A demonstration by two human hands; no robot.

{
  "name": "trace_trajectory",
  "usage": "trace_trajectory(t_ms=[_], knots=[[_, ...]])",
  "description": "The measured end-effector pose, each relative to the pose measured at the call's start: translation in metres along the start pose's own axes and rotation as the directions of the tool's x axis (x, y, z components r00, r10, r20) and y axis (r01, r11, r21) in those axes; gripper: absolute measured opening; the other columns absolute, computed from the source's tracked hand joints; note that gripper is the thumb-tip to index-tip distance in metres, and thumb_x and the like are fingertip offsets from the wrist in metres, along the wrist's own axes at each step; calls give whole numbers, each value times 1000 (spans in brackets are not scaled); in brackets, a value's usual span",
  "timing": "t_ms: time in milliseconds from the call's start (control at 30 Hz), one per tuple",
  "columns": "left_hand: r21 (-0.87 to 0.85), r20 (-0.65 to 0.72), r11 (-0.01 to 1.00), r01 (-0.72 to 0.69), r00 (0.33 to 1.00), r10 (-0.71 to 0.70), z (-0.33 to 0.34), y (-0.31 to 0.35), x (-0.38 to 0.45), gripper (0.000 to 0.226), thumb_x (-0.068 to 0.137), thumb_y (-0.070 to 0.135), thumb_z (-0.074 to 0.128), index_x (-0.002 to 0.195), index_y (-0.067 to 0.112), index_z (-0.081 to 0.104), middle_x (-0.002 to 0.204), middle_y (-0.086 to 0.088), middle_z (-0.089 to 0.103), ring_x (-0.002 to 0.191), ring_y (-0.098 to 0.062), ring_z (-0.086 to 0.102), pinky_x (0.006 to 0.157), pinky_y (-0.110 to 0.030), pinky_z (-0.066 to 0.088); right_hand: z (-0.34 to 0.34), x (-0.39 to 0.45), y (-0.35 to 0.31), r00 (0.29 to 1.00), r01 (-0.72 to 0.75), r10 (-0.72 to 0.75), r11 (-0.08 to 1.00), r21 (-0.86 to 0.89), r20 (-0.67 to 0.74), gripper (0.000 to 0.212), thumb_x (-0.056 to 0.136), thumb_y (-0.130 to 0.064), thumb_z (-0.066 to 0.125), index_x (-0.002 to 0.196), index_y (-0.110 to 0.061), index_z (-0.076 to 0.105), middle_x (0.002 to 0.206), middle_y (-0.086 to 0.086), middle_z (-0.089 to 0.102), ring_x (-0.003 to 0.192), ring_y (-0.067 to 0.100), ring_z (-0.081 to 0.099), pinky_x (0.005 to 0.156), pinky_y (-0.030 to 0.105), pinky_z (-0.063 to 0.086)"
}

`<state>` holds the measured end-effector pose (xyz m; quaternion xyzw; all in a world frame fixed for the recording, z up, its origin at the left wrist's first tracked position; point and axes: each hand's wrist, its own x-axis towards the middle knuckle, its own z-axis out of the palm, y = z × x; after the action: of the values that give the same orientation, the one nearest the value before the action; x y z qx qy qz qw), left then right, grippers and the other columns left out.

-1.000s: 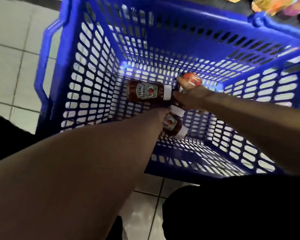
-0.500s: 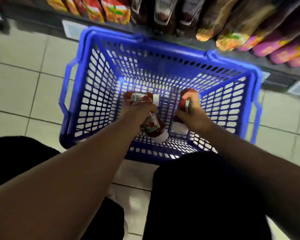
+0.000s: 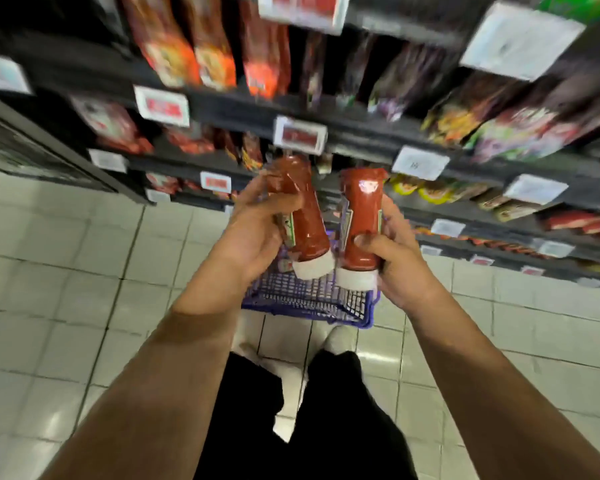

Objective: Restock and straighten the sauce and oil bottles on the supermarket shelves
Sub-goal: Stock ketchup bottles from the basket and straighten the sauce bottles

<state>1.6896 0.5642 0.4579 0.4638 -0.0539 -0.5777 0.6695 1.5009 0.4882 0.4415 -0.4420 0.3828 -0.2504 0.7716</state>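
My left hand [image 3: 253, 230] grips a red ketchup bottle [image 3: 303, 220] with its white cap pointing down toward me. My right hand [image 3: 392, 251] holds a second red ketchup bottle [image 3: 361, 216] the same way, cap down. Both bottles are lifted side by side above the blue basket [image 3: 309, 299], in front of the dark shelves [image 3: 361, 133]. A label strip shows on each bottle's side. The view is blurred by motion.
The blue mesh basket stands on the pale tiled floor [image 3: 66, 289] by my feet. Dark shelves with white price tags [image 3: 300, 135] carry red sauce pouches [image 3: 215, 64] at the top left and mixed colourful packets [image 3: 499, 126] at the right.
Both hands have lifted the two ketchup bottles out of the basket and up toward the shelves. My view has risen from the basket to the shelf rows.
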Motion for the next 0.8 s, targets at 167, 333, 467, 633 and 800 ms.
trace_trajectory(t_ms=[167, 333, 467, 633, 800], knots=[[25, 325, 997, -79, 943, 67, 70, 136, -60, 38, 65, 8, 64, 101, 9, 75, 88, -12, 74, 73, -23, 72, 70, -35, 59, 76, -53, -132, 991, 132, -132, 991, -16, 19, 85, 63, -27, 87, 139, -12, 52, 103, 11, 71, 85, 31, 68, 77, 47, 59], [86, 444, 939, -332, 857, 262, 134, 219, -94, 64, 57, 18, 66, 118, 0, 62, 98, -22, 69, 77, -30, 70, 72, -43, 58, 118, -82, -223, 942, 311, -319, 947, 86, 107, 77, 69, -18, 78, 136, 3, 46, 109, 20, 70, 82, 28, 70, 71, 42, 60], [105, 441, 858, -503, 797, 413, 178, 255, -102, 56, 66, 2, 55, 121, -5, 54, 100, -23, 66, 78, -28, 73, 67, -41, 59, 124, -93, -281, 892, 438, -440, 898, 41, 101, 80, 66, -20, 79, 133, 7, 45, 109, 26, 69, 80, 29, 71, 74, 41, 59], [172, 440, 702, -691, 691, 573, 225, 285, -90, 51, 57, 16, 69, 108, 10, 67, 88, -9, 73, 74, -24, 70, 65, -35, 57, 107, -76, -337, 854, 509, -515, 856, 90, 78, 61, 80, -14, 67, 132, 11, 48, 112, 24, 72, 80, 27, 72, 73, 37, 62], [268, 399, 583, -767, 640, 657, 263, 297, -69, 44, 62, 22, 71, 106, 19, 70, 95, -21, 72, 87, -34, 69, 75, -48, 59, 82, -42, -388, 836, 522, -532, 847, 103, 135, 67, 77, -30, 76, 134, -3, 53, 119, 22, 71, 94, 28, 73, 75, 36, 60]])
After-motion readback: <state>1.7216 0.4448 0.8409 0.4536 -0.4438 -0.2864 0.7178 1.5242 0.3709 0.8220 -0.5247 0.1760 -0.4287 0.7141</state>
